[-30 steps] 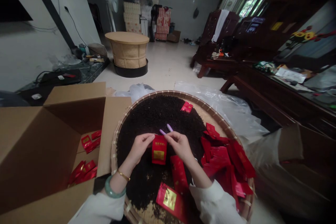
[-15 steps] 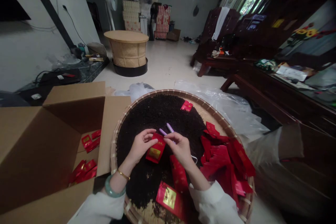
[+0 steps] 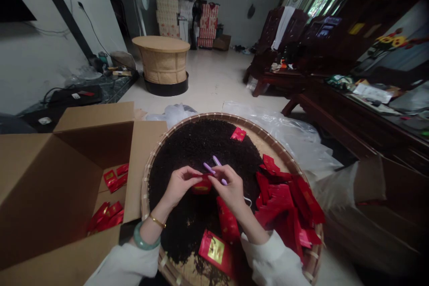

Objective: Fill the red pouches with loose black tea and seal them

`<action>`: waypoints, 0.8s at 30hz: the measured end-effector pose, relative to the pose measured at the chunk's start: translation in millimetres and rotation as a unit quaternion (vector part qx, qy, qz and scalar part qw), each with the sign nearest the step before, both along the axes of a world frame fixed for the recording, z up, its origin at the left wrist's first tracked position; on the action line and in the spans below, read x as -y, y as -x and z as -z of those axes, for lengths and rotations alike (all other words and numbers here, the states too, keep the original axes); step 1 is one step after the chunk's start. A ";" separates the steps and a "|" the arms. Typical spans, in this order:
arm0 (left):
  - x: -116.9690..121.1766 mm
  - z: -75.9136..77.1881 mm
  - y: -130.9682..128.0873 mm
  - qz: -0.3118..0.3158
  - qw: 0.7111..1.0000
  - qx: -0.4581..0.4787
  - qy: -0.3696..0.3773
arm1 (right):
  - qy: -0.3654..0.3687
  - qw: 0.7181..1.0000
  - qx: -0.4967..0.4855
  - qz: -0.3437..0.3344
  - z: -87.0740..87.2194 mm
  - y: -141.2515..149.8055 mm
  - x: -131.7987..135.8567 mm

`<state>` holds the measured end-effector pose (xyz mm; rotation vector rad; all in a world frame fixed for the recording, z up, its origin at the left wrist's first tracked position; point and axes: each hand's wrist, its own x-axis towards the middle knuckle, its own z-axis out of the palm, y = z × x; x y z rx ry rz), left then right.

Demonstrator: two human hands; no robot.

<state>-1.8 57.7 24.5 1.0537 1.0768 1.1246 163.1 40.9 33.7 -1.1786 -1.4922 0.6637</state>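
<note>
My left hand (image 3: 181, 185) and my right hand (image 3: 232, 188) pinch the top edge of a small red pouch (image 3: 201, 187) between thumbs and fingers. The pouch hangs tilted above dark loose tea leaves (image 3: 187, 147), partly hidden by my fingers. Purple stick-like ends (image 3: 209, 168) show beside my right fingers; the rest of that implement is hidden behind the hand. Under my right forearm lies a longer red pouch (image 3: 228, 221). A red pouch with a gold label (image 3: 216, 250) lies nearer to me. Everything is on a round woven tray (image 3: 146, 187).
More flat red pouches (image 3: 279, 203) are heaped on the tray's right side. One small red packet (image 3: 238, 134) lies at the far edge of the leaves. Left stands an open cardboard box (image 3: 36, 187) holding several red packets (image 3: 107, 214). Clear plastic sheeting (image 3: 284, 125) covers floor behind.
The pouch's lower part has swung from facing me to tilted away, so less of its front shows. My left hand first slid onto its upper corner; both hands now pinch the top.
</note>
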 end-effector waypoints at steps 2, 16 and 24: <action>-0.3 -0.6 -0.3 -0.014 1.000 -0.002 -0.005 | 0.015 1.000 -0.013 0.022 2.7 3.5 1.8; -1.1 0.7 0.7 -0.028 0.999 0.002 -0.016 | -0.059 0.998 0.003 -0.004 5.8 9.4 9.3; -0.8 2.4 1.1 -0.022 0.999 0.014 -0.028 | -0.086 0.996 0.001 -0.030 3.6 8.3 8.2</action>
